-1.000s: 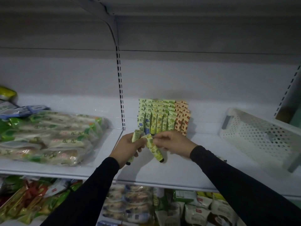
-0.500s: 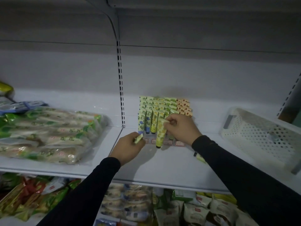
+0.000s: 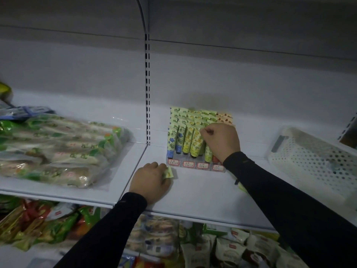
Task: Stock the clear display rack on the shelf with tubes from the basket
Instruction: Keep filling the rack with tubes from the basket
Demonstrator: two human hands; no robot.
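Your right hand (image 3: 222, 141) pinches a yellow-green tube (image 3: 196, 146) at the display rack (image 3: 195, 165) on the white shelf (image 3: 202, 194). Your left hand (image 3: 150, 180), before the rack, grips another tube (image 3: 168, 173). The white basket (image 3: 313, 161) sits right of the rack.

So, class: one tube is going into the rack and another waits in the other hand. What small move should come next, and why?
Probably the right hand should press its yellow tube fully into the rack and let go. It pinches the tube's top at the front row, while the left hand holds a spare tube on the shelf.
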